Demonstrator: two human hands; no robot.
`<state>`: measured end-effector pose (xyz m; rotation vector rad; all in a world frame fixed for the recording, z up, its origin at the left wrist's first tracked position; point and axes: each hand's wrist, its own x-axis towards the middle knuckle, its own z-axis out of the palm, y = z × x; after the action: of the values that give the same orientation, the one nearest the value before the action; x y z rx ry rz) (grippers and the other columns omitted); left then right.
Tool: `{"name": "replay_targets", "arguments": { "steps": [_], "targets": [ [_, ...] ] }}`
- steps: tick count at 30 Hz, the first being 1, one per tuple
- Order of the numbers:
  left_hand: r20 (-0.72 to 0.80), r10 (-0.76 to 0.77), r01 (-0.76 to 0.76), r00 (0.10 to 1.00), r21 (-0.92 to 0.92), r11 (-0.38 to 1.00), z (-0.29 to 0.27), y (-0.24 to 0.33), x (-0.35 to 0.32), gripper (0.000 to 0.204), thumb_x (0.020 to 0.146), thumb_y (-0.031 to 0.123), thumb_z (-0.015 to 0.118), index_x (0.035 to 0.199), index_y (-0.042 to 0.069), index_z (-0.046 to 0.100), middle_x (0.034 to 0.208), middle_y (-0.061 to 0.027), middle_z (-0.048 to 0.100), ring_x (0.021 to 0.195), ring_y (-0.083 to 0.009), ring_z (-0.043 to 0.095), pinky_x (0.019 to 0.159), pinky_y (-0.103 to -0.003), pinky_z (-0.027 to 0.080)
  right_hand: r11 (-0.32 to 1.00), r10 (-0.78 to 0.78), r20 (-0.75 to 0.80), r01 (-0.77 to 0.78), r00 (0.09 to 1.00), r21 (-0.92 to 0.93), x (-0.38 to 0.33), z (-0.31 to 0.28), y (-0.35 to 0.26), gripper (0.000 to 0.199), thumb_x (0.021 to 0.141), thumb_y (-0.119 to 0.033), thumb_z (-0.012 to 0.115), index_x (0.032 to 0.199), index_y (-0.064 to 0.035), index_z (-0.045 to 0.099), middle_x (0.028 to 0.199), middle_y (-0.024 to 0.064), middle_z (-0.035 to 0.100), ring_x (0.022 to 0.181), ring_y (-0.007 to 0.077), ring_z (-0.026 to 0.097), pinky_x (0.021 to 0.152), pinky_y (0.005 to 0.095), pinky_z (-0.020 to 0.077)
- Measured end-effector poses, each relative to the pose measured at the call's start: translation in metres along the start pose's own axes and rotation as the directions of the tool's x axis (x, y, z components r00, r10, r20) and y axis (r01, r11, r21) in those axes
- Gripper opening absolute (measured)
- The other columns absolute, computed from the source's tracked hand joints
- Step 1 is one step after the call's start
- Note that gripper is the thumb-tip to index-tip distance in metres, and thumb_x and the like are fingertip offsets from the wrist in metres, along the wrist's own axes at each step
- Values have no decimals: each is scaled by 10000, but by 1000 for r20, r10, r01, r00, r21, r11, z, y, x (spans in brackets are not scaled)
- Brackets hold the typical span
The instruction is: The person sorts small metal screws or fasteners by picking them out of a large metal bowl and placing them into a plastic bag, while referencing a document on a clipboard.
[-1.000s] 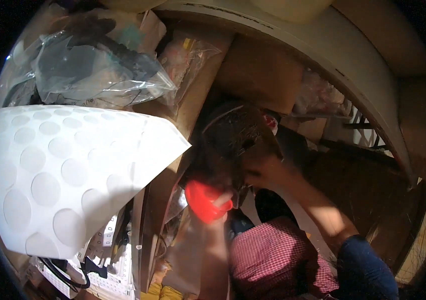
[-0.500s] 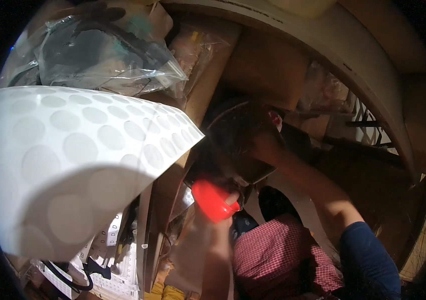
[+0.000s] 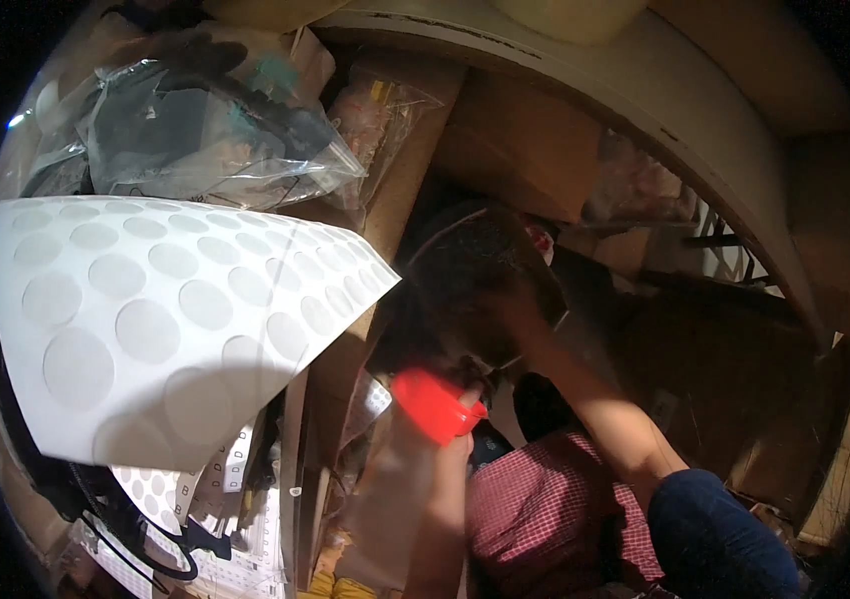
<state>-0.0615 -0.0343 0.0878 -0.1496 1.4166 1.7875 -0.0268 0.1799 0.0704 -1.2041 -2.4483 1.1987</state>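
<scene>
My left hand [image 3: 458,441] grips a small red plastic container [image 3: 432,404] by its near right edge, with a finger over the rim. The container is tilted and held just below a dark box or bin [image 3: 537,334]. Reaching into that dark bin from the right, my right hand [image 3: 517,309] lies in deep shadow. Its fingers are blurred and dim, and what they touch cannot be made out. Dark contents of the bin [image 3: 470,265] show only faintly.
A large white sheet with rows of round stickers [image 3: 150,329] curls up at the left. Clear plastic bags [image 3: 215,130] lie behind it. Paper sheets [image 3: 245,529] and a black cord [image 3: 145,564] are at lower left. A cardboard box [image 3: 515,160] stands beyond the bin.
My right hand and forearm have shifted slightly left and down at the bin. The red container has moved a little to the right and down. The view has tilted slightly.
</scene>
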Motion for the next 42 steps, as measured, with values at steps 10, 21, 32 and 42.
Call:
{"name": "replay_targets", "arguments": {
  "steps": [10,21,32,42],
  "targets": [
    [-28,11,-12,1000,-57,998,26,-4,5,284,768,124,766,1005,40,635,941,-69,658,853,-196,639,710,-332,535,994,54,242,-30,969,-103,-110,-81,-56,294,859,-128,598,1141,-48,627,1038,192,653,996,350,614,892,429,493],
    [-15,3,-2,1000,16,1000,12,3,-10,247,799,153,749,993,47,639,925,-61,660,822,-183,642,680,-315,534,927,-156,47,162,987,-339,-11,-30,81,368,868,-146,598,1219,-36,603,1043,174,648,953,314,639,785,416,544],
    [-29,3,-3,1000,2,1000,14,0,-9,216,829,181,731,982,54,644,910,-53,663,791,-169,644,650,-298,534,995,101,145,-97,984,-30,-96,-61,-19,415,800,-200,673,1183,-48,625,1128,210,612,1005,389,610,830,459,524],
    [33,-68,66,997,59,996,5,16,-32,197,857,207,716,971,61,649,896,-46,665,762,-156,647,622,-283,533,728,497,17,-428,867,536,-105,-67,82,314,850,-127,661,1151,-56,609,1064,126,648,905,225,627,727,350,541]
  ]
}}
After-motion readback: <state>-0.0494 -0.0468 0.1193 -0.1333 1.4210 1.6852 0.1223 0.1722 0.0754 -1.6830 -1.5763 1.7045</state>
